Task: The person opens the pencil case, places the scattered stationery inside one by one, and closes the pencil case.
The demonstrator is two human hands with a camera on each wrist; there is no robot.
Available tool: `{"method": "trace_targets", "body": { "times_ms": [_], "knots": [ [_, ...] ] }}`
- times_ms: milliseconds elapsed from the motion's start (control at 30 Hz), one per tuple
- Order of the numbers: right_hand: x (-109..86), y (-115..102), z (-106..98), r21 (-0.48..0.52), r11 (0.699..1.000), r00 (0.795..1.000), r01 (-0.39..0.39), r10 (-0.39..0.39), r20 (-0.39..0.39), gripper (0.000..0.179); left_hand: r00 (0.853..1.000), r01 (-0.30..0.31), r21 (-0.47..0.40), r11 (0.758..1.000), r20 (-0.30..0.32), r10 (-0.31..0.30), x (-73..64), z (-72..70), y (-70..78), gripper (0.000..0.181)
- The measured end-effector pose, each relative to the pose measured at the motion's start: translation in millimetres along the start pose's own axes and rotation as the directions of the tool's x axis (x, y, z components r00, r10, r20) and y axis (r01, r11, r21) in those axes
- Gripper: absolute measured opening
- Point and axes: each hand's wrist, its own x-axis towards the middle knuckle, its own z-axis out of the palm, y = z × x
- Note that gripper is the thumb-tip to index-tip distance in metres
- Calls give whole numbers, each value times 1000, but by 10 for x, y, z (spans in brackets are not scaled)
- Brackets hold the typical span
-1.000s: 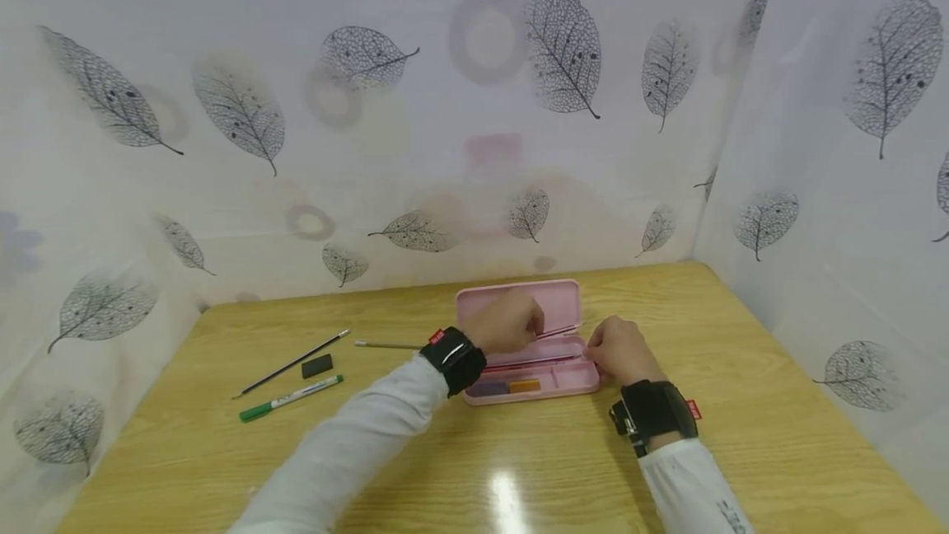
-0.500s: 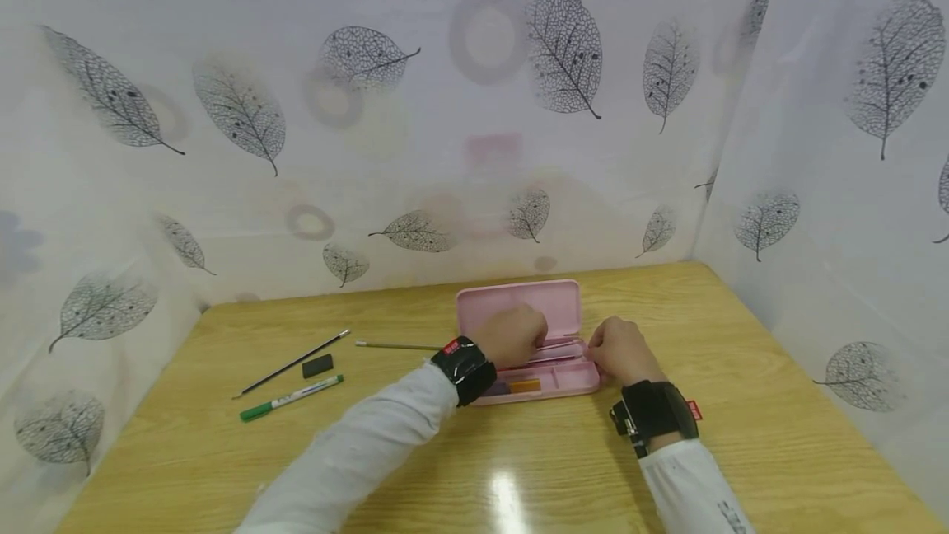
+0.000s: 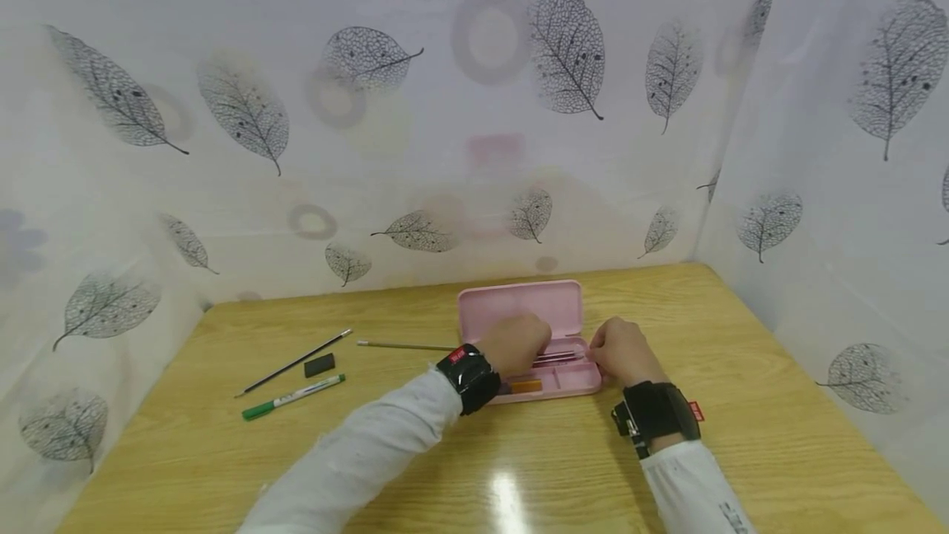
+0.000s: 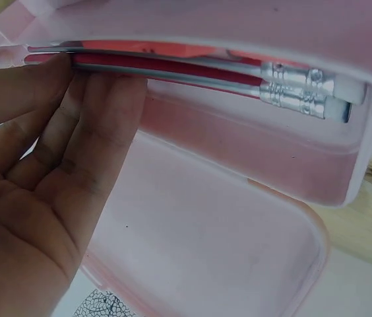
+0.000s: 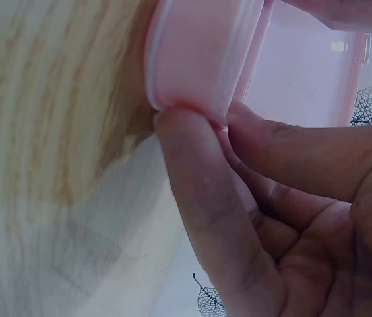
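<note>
One green marker (image 3: 294, 396) lies nearest on the worktop (image 3: 593, 468), left of the open pink pencil case (image 3: 578, 377); if nudged, it may roll. In the front compartment sits an orange piece (image 3: 526, 386), partly hidden; a low sweep of the left wrist could displace it. A black block (image 3: 320, 366) and a dark pencil (image 3: 293, 364) lie well apart from the case. The right hand (image 3: 623, 351) pinches the case's right end between thumb and finger; should this grip slip under load, the case may pivot. The left hand (image 3: 515, 344) pinches at least two red-and-silver pencils (image 4: 173, 69) inside the case. Their eraser ends lie near an end wall, so pushing further may jam them. Seating depth cannot be told. A gold pencil (image 3: 408, 345) lies behind the left wrist and may be knocked. Farthest, the raised lid (image 3: 544, 303) may drop if the case is jolted.
</note>
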Motion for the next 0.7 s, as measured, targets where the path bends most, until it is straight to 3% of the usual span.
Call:
{"method": "trace_targets", "body": {
  "times_ms": [500,700],
  "knots": [
    [-48,6,-20,-5,1000,1000,23,-23,-8,11,999,-38,26,999,-16,38,-31,28,11,24],
    [-38,-10,-17,-16,999,999,42,-42,-10,10,999,-24,19,1000,-34,25,-70,26,-22,27]
  ]
}}
